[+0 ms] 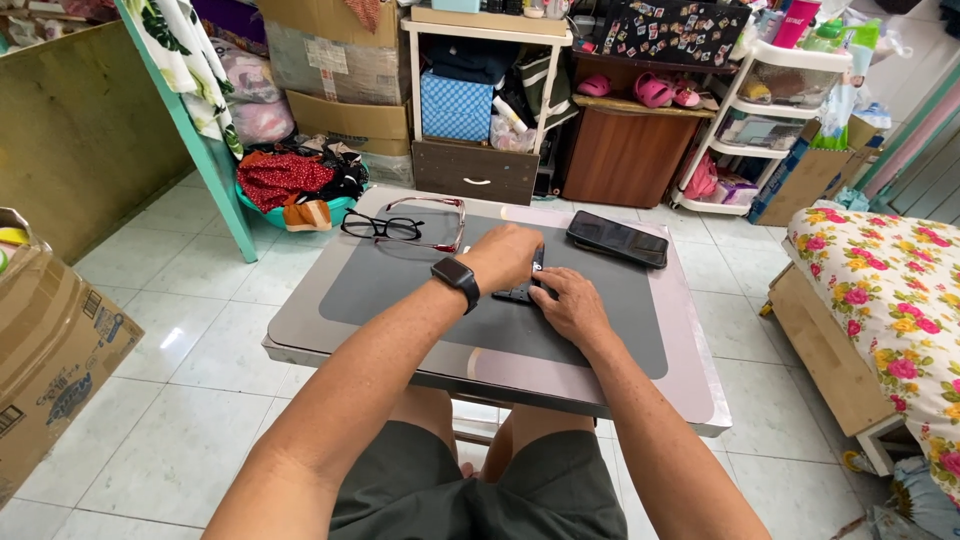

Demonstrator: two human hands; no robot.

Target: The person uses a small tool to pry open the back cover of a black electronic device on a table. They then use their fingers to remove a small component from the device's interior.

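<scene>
Both my hands rest on a small black flat object (521,294) in the middle of a low table (690,370) with a dark mat. My left hand (508,256), with a black smartwatch on the wrist, covers its top with curled fingers. My right hand (570,303) presses on its right side. Most of the object is hidden under my hands.
A black phone (617,239) lies at the table's far right. Black glasses (381,227) and red-framed glasses (432,222) lie at the far left. A cardboard box (50,350) stands left, a floral bed (890,300) right, shelves and drawers behind.
</scene>
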